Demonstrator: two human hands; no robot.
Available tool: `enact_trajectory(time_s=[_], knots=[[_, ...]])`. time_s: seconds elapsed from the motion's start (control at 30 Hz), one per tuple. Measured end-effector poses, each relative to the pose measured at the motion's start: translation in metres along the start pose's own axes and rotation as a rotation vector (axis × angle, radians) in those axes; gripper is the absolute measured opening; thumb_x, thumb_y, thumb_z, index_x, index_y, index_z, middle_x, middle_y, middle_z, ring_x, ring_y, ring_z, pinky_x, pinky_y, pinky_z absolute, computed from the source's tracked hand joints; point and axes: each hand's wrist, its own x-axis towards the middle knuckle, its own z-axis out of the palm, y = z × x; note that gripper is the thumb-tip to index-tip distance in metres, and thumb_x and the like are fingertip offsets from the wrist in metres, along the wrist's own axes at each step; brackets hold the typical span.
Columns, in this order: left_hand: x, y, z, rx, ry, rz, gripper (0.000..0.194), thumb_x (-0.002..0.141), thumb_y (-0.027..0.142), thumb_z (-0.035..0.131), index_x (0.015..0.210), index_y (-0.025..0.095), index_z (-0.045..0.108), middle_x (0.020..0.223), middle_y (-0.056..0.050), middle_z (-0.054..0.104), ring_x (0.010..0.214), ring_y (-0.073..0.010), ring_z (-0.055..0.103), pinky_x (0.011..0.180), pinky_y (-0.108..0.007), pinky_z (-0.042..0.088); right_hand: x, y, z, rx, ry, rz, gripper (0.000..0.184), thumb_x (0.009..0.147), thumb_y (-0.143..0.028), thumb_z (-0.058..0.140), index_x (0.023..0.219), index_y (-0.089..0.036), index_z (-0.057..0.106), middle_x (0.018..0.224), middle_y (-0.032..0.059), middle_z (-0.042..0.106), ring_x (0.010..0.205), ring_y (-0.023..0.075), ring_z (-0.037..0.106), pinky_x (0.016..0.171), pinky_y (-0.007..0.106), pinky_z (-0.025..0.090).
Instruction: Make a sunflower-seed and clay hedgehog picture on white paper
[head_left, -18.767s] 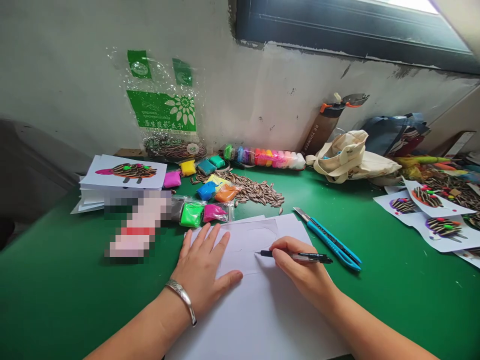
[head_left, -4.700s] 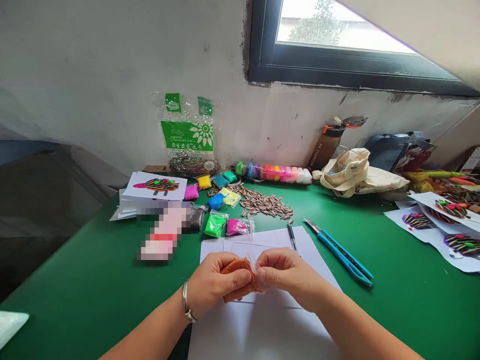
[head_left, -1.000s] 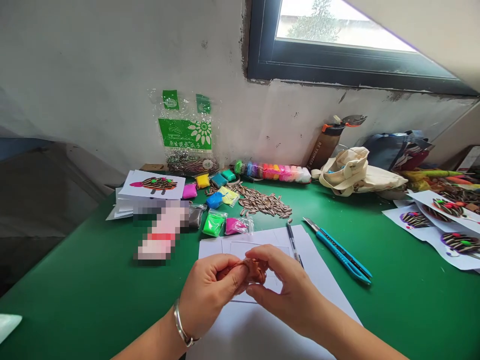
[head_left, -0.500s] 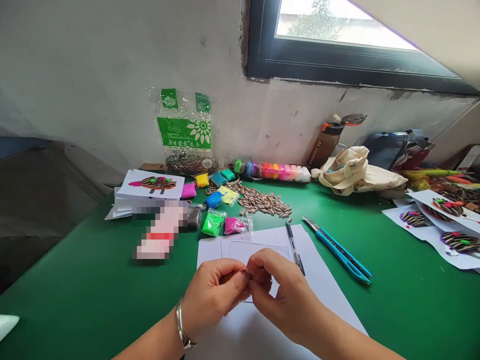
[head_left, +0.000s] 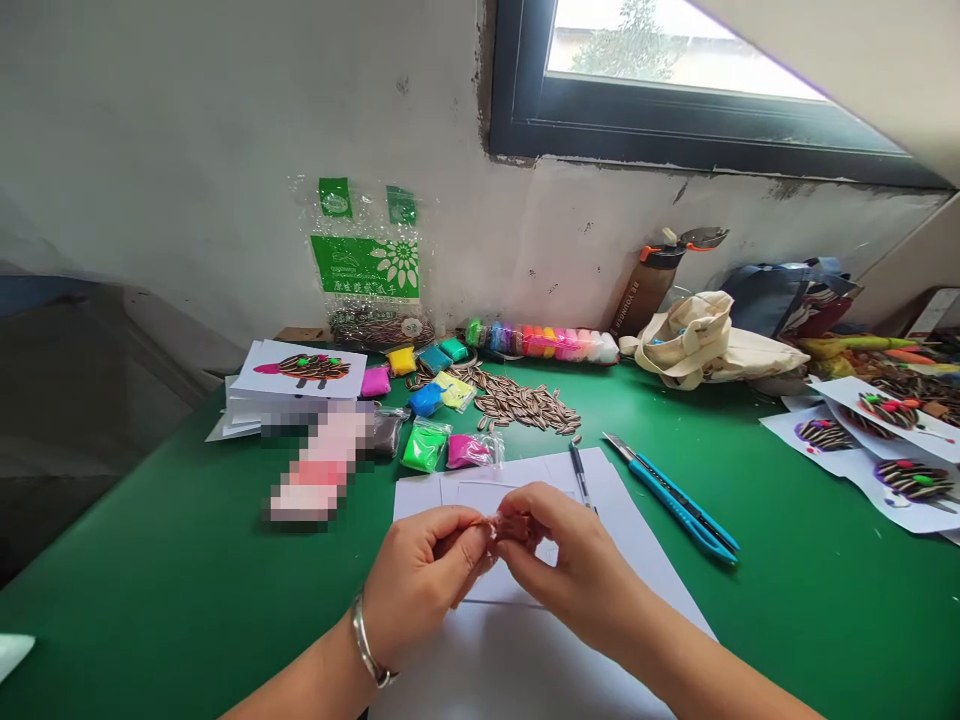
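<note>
Over the white paper (head_left: 510, 660), both hands meet at a small lump of orange-brown modelling clay (head_left: 513, 528). My left hand (head_left: 427, 575), wearing a silver bangle, pinches one end between thumb and fingers. My right hand (head_left: 574, 560) curls around the other end, thumb and fingertips closed on it. Fingers hide most of the clay, and I cannot tell whether its clear wrapper is still around it. A black pen (head_left: 580, 475) lies on the paper beyond my right hand. To the right is a blue utility knife (head_left: 679, 505) with its blade out.
Bagged clay (head_left: 424, 446) in several colours and a pile of sunflower seeds (head_left: 529, 400) lie behind the paper. A stack of paper with a seed picture (head_left: 300, 368) is at left, more seed pictures (head_left: 911, 480) at right. A bottle (head_left: 649, 285) and cloth bag (head_left: 697, 345) stand near the wall.
Long before, my right hand drew with the pen while my left lay flat on the paper. Later both hands held the orange clay, which now looks more bunched up; the fingers shift slightly around it.
</note>
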Motion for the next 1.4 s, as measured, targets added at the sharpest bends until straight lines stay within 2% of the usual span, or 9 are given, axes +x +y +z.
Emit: enact_trajectory(time_s=[0.17, 0.3, 0.4, 0.57, 0.9, 1.07, 1.2, 1.27, 1.4], knots=[[0.000, -0.001, 0.003, 0.036, -0.012, 0.018, 0.029, 0.084, 0.040, 0.054, 0.069, 0.015, 0.059, 0.051, 0.006, 0.037, 0.046, -0.0077, 0.032, 0.046, -0.022, 0.029, 0.000, 0.003, 0.004, -0.042, 0.011, 0.092, 0.016, 0.069, -0.004, 0.051, 0.073, -0.020, 0.050, 0.066, -0.0030, 0.050, 0.060, 0.0104, 0.043, 0.055, 0.023, 0.034], [0.003, -0.001, 0.000, -0.014, -0.004, -0.012, 0.030, 0.083, 0.043, 0.055, 0.076, 0.015, 0.061, 0.048, 0.006, 0.042, 0.042, -0.0075, 0.032, 0.042, -0.022, 0.026, 0.007, 0.001, 0.000, 0.413, -0.067, 0.328, 0.007, 0.073, -0.016, 0.058, 0.073, -0.019, 0.051, 0.061, -0.0043, 0.049, 0.057, 0.0098, 0.046, 0.052, 0.022, 0.037], [0.005, -0.001, -0.005, -0.004, 0.029, -0.005, 0.033, 0.083, 0.045, 0.055, 0.081, 0.013, 0.063, 0.047, 0.004, 0.046, 0.041, -0.0075, 0.034, 0.042, -0.022, 0.028, 0.011, 0.000, -0.007, 0.796, -0.092, 0.441, 0.018, 0.071, -0.025, 0.068, 0.077, -0.018, 0.053, 0.068, -0.0023, 0.055, 0.062, 0.0107, 0.052, 0.056, 0.024, 0.044], [0.008, -0.001, -0.004, -0.033, 0.069, -0.010, 0.033, 0.080, 0.046, 0.057, 0.080, 0.013, 0.063, 0.043, 0.006, 0.044, 0.042, -0.0082, 0.036, 0.047, -0.023, 0.035, 0.012, 0.000, -0.011, 1.026, -0.012, 0.526, 0.021, 0.072, -0.025, 0.069, 0.086, -0.017, 0.057, 0.074, 0.0000, 0.059, 0.059, 0.0085, 0.050, 0.057, 0.022, 0.041], [0.006, -0.006, -0.005, -0.027, 0.044, -0.020, 0.029, 0.080, 0.042, 0.060, 0.085, 0.013, 0.063, 0.048, 0.006, 0.045, 0.043, -0.0075, 0.036, 0.045, -0.021, 0.031, 0.013, 0.004, -0.008, 0.767, -0.084, 0.464, 0.019, 0.070, -0.026, 0.071, 0.078, -0.017, 0.056, 0.062, -0.0052, 0.048, 0.058, 0.0084, 0.044, 0.055, 0.022, 0.038], [0.004, -0.006, -0.004, 0.201, 0.084, 0.045, 0.022, 0.074, 0.033, 0.067, 0.088, 0.016, 0.065, 0.074, -0.002, 0.062, 0.066, -0.0142, 0.055, 0.060, -0.023, 0.044, 0.010, -0.001, -0.006, 0.576, -0.072, 0.443, 0.014, 0.073, -0.023, 0.065, 0.072, -0.018, 0.052, 0.058, -0.0064, 0.044, 0.053, 0.0074, 0.039, 0.049, 0.021, 0.031], [0.005, -0.008, -0.004, 0.366, 0.133, 0.100, 0.015, 0.078, 0.031, 0.061, 0.083, 0.017, 0.067, 0.077, -0.003, 0.065, 0.070, -0.0167, 0.059, 0.063, -0.025, 0.047, 0.006, -0.008, -0.007, 0.478, -0.059, 0.352, 0.005, 0.072, -0.016, 0.062, 0.073, -0.016, 0.057, 0.060, -0.0046, 0.046, 0.057, 0.0076, 0.040, 0.049, 0.020, 0.029], [0.007, -0.009, -0.006, 0.365, 0.175, 0.107, 0.015, 0.078, 0.030, 0.060, 0.083, 0.018, 0.067, 0.079, -0.003, 0.067, 0.072, -0.0174, 0.061, 0.064, -0.025, 0.048, 0.007, -0.009, -0.011, 0.515, -0.069, 0.363, 0.004, 0.072, -0.016, 0.062, 0.075, -0.016, 0.061, 0.060, -0.0038, 0.049, 0.056, 0.0081, 0.043, 0.050, 0.021, 0.033], [0.009, -0.011, -0.009, 0.257, 0.218, 0.083, 0.014, 0.077, 0.032, 0.062, 0.083, 0.019, 0.067, 0.080, -0.003, 0.069, 0.074, -0.0181, 0.063, 0.066, -0.024, 0.049, 0.009, -0.004, -0.017, 0.823, -0.090, 0.458, 0.010, 0.076, -0.021, 0.064, 0.084, -0.016, 0.063, 0.072, 0.0014, 0.060, 0.060, 0.0109, 0.053, 0.054, 0.024, 0.043]])
